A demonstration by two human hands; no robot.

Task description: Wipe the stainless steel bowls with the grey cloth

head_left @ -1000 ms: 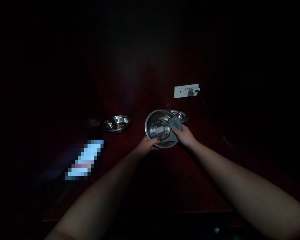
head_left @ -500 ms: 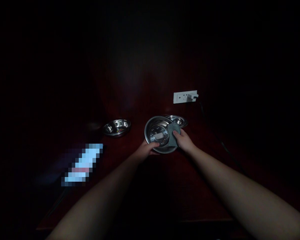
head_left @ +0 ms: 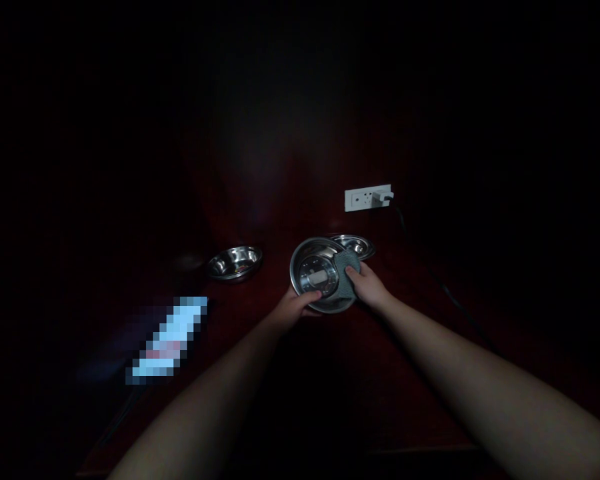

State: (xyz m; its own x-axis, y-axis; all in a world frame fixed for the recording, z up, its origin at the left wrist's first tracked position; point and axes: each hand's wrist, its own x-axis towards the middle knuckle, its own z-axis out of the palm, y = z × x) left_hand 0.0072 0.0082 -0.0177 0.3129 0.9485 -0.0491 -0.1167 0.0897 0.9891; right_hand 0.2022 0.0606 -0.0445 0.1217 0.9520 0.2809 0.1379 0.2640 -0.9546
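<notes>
A shiny metal bowl [head_left: 313, 257] is tilted so that its inside faces me, with a pale rectangular patch at the centre of its bottom. My left hand [head_left: 295, 305] grips its lower left rim, thumb inside and fingers beneath. In my right hand [head_left: 370, 285] is a grey-green cloth [head_left: 349, 270], pinched over the bowl's right side with the thumb on top. The fingers behind the cloth are hidden. Just behind the bowl, partly covered by it, lies a round metal lid or dish [head_left: 363, 247].
Another metal bowl [head_left: 236, 263] stands at the left on the dark red table [head_left: 260, 347]. Nearer me glows a pixelated bright screen [head_left: 170, 340]. A white wall socket [head_left: 365, 199] holds a plug, and a dark cable [head_left: 450, 297] runs down to the right. Surroundings are very dark.
The whole scene has shifted lower in view as the camera tilted. Both hands keep their hold on the bowl and cloth, with hardly any movement between them.
</notes>
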